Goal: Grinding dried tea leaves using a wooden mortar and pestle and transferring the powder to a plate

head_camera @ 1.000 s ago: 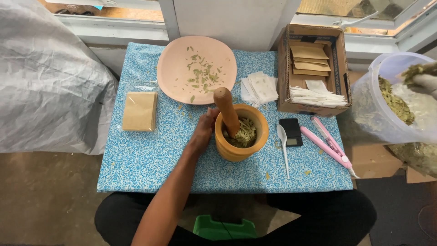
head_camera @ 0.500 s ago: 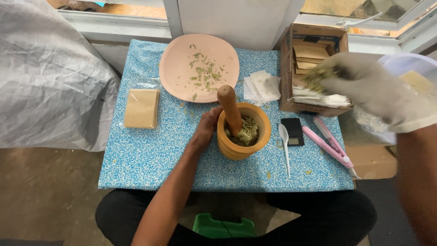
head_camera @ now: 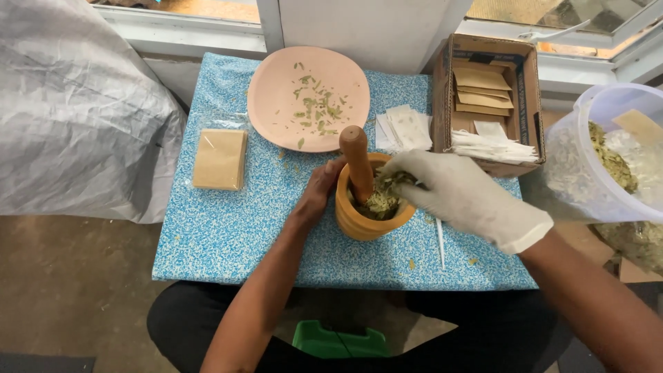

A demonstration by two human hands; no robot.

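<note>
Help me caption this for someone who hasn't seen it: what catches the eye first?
At the middle of the blue speckled table, a white-gloved right hand drops dried green leaves into a wooden mortar that the bare left hand steadies. A pestle stands in it, and a pink plate lies behind.
</note>
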